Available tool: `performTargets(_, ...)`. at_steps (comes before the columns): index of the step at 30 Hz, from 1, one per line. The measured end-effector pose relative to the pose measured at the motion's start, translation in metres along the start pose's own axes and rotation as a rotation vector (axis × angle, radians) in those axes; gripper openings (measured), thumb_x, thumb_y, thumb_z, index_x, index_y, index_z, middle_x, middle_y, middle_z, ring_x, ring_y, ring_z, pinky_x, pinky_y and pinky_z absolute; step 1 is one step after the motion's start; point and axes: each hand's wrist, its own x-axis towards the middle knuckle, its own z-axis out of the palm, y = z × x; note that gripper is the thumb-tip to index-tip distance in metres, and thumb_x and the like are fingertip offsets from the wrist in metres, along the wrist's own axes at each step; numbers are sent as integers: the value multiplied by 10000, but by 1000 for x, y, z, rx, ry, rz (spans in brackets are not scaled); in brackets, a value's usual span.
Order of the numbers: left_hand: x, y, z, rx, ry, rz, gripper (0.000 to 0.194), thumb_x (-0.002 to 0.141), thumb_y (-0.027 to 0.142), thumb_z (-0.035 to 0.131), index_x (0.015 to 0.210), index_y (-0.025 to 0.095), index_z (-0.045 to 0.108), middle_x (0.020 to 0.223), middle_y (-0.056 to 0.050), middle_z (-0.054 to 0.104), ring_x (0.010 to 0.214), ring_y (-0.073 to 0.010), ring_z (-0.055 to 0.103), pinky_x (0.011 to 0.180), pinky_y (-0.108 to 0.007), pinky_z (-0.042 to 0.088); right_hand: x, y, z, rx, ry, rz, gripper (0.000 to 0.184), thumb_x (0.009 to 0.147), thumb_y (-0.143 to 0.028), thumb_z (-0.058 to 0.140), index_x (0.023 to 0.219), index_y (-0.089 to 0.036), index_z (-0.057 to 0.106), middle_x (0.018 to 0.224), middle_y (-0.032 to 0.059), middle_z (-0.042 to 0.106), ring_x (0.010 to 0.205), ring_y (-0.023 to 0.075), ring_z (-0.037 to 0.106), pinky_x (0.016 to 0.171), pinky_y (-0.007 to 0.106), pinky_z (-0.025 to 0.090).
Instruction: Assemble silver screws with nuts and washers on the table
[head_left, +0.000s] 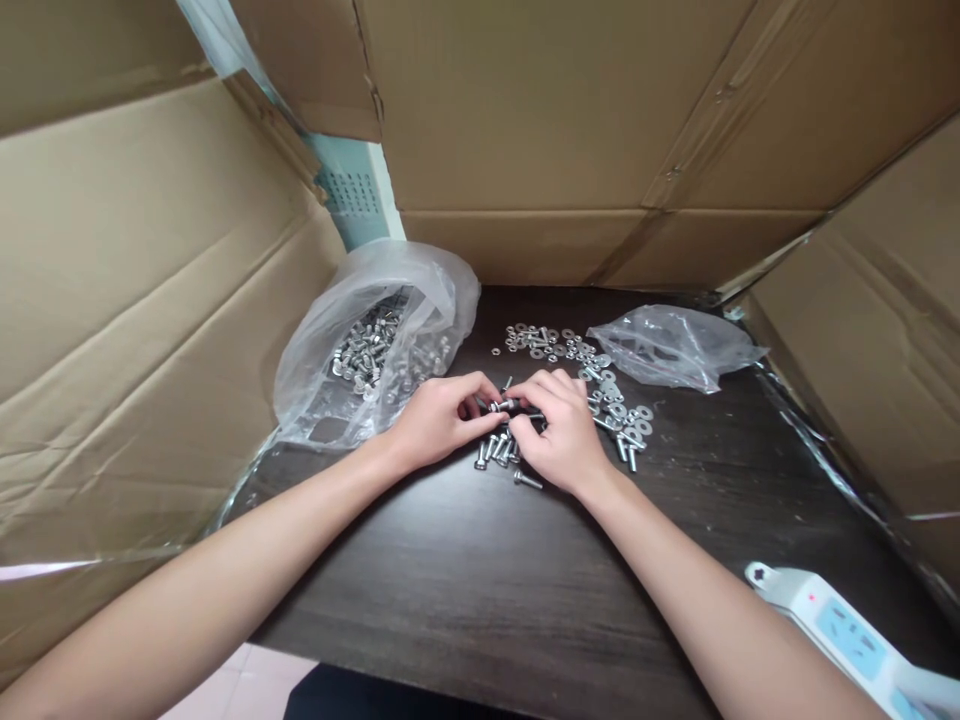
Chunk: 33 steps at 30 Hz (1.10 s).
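Note:
My left hand (439, 418) and my right hand (561, 428) meet over the middle of a dark wooden table (480, 580). Both pinch a small silver bolt (504, 405) held between their fingertips. Under the hands lies a loose pile of bolts (499, 452). Washers and nuts (570, 350) are scattered behind and to the right of my right hand. A clear plastic bag of bolts (367, 350) lies open at the left, close to my left hand.
A smaller crumpled clear bag (675, 345) lies at the back right. Cardboard sheets (135, 300) wall the table on the left, back and right. A white power strip (840, 625) sits at the near right edge.

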Motion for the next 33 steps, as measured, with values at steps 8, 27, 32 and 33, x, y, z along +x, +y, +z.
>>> performTargets(8, 1, 1, -1, 41, -18, 22, 85, 934, 257, 687, 980, 190, 664, 831, 14, 701, 673, -111, 644, 621, -212, 488, 1, -2, -3, 32, -10, 4, 233, 851, -144, 458, 834, -198, 684, 786, 33, 643, 806, 217, 536, 774, 389, 331)
performTargets(27, 1, 2, -2, 51, -6, 19, 77, 943, 259, 673, 936, 192, 636, 818, 9, 691, 689, -127, 644, 628, -225, 486, 1, -7, -6, 141, 96, -46, 259, 835, -107, 444, 871, -215, 676, 792, 39, 619, 769, 211, 582, 750, 375, 449)
performTargets(32, 0, 1, -1, 43, 13, 4, 79, 936, 253, 663, 974, 194, 627, 834, 7, 703, 656, -118, 645, 623, -224, 501, 1, -5, -3, 130, 79, -17, 301, 827, -100, 456, 986, -200, 692, 859, 49, 632, 822, 219, 592, 774, 375, 469)
performTargets(33, -1, 1, -1, 41, 16, 5, 82, 934, 251, 664, 979, 195, 626, 834, 8, 703, 651, -116, 644, 622, -223, 502, 1, -5, -2, 127, 70, -11, 298, 829, -101, 457, 981, -201, 693, 862, 49, 632, 826, 218, 594, 777, 373, 469)
